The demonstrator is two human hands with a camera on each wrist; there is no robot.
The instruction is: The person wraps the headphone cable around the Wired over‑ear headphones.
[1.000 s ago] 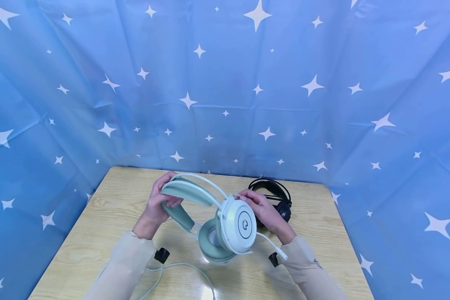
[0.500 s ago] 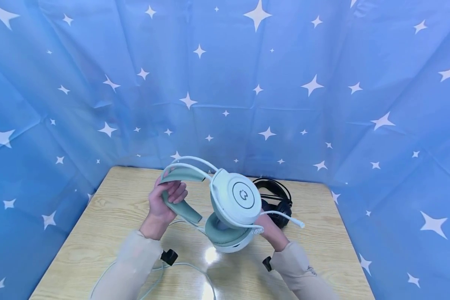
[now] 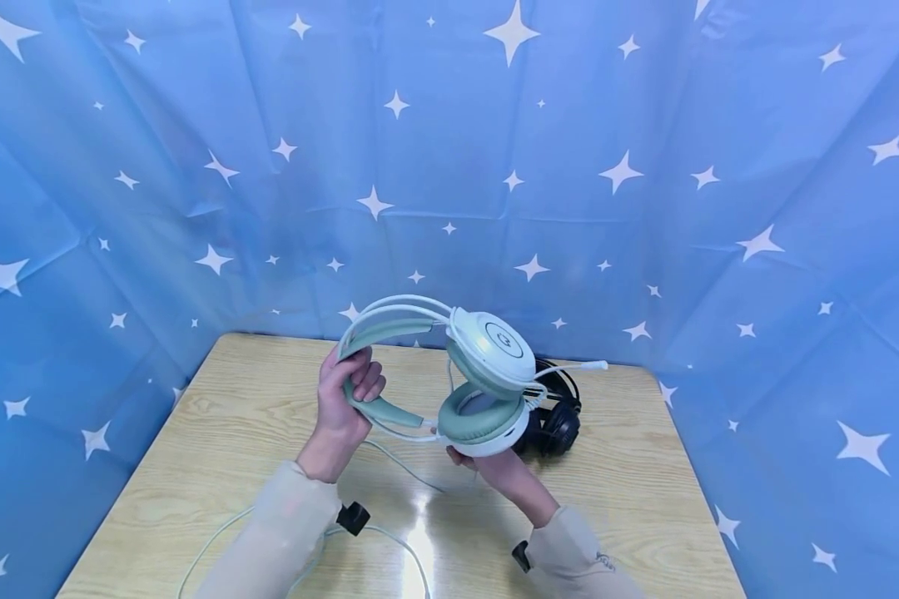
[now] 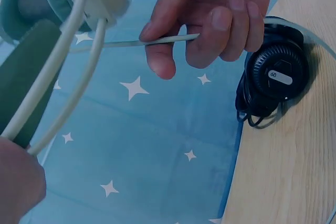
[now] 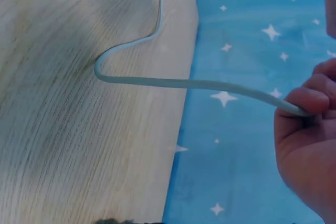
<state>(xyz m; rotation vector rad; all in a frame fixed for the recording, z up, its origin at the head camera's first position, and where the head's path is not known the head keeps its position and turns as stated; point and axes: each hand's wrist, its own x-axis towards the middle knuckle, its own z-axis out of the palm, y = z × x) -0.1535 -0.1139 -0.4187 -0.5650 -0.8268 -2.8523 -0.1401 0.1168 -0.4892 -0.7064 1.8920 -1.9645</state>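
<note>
A white and mint-green headset [image 3: 490, 353] is held up above the table, tilted, its boom microphone [image 3: 593, 365] pointing right. My left hand [image 3: 342, 403] grips the headband at the left, with fingers curled round its padded strap [image 3: 385, 412]. Below the ear cups is my right hand [image 3: 505, 474], partly hidden by them in the head view. In the left wrist view, the right hand [image 4: 210, 19] pinches the headset's pale cable [image 4: 173, 39] between thumb and fingers. From that hand the cable [image 5: 142, 81] runs down onto the table in the right wrist view.
Black headphones [image 3: 562, 428] lie on the wooden table [image 3: 644, 499] behind the right hand. More pale cable [image 3: 217, 537] loops across the table near the left forearm. A blue curtain [image 3: 449, 166] with white stars surrounds the table's back and sides.
The headset has risen and turned, so its ear cups and microphone now sit higher. The left hand still grips the headband. My right hand has moved from behind the ear cup to below it.
</note>
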